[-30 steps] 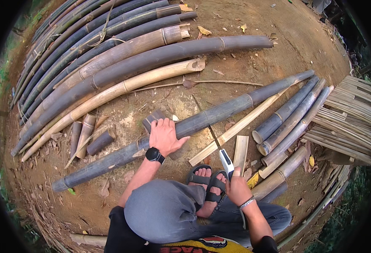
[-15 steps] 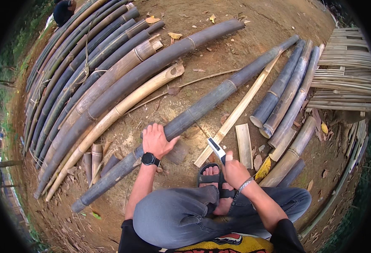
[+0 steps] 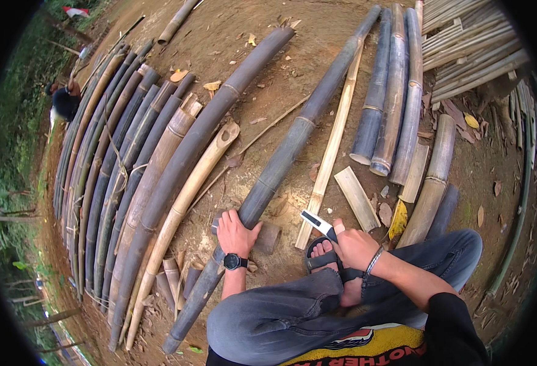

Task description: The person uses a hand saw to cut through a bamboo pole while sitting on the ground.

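Note:
A long dark bamboo pole [image 3: 274, 171] slants across the ground in front of me. My left hand [image 3: 237, 233], with a black watch at its wrist, presses over the pole, fingers on one side and thumb on the other. Beneath the pole there, a short bamboo piece [image 3: 270, 239] lies crosswise. To the right, my right hand [image 3: 354, 245] is closed around the white and black handle of a handsaw [image 3: 318, 223], held above my sandalled foot. Its thin blade points toward the pole and is hard to make out. Pale sawdust lies beside the pole.
A row of bamboo poles [image 3: 152, 195] covers the left side. Right of my pole lie a split bamboo strip [image 3: 332, 155], shorter cut poles [image 3: 393, 91] and a short slat [image 3: 358, 198]. Stacked bamboo strips [image 3: 479, 52] are at the far right. Another person [image 3: 66, 102] is at the far left.
The view has turned, so the poles stand steeper in it. My left hand keeps its place on the pole. The saw in my right hand has shifted relative to the pole.

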Demonstrator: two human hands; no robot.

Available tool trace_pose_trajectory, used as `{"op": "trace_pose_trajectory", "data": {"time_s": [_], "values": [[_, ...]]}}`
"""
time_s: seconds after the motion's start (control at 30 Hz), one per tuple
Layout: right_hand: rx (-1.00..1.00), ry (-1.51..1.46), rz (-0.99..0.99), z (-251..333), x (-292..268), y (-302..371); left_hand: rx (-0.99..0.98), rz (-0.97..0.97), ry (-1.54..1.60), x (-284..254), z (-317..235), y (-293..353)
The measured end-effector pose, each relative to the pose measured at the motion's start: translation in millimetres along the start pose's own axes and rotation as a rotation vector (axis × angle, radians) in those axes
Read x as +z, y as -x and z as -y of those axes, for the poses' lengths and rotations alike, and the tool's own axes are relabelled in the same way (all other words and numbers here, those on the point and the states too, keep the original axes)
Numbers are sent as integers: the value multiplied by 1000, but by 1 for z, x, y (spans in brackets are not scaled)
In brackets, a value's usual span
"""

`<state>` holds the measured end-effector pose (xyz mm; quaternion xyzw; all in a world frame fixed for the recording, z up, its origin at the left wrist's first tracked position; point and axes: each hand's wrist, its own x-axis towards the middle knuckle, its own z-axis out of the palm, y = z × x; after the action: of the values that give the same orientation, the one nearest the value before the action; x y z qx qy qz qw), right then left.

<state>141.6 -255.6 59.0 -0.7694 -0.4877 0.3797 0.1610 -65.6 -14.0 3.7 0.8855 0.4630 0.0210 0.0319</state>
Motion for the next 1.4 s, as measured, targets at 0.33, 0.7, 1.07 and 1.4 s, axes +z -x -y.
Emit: {"op": "trace_pose_trajectory", "data": {"time_s": [0.33, 0.7, 1.07, 1.4], "values": [[-145, -243, 340, 34, -89, -32, -36, 110, 64, 0, 9, -13], [-61, -821, 509, 132, -129, -89, -20, 119, 31, -2, 23, -25], [-102, -1033, 528, 155, -138, -144, 38, 179, 148, -7, 48, -50], [-159, -981, 520, 142, -133, -141, -20, 258, 158, -11, 39, -45]]}}
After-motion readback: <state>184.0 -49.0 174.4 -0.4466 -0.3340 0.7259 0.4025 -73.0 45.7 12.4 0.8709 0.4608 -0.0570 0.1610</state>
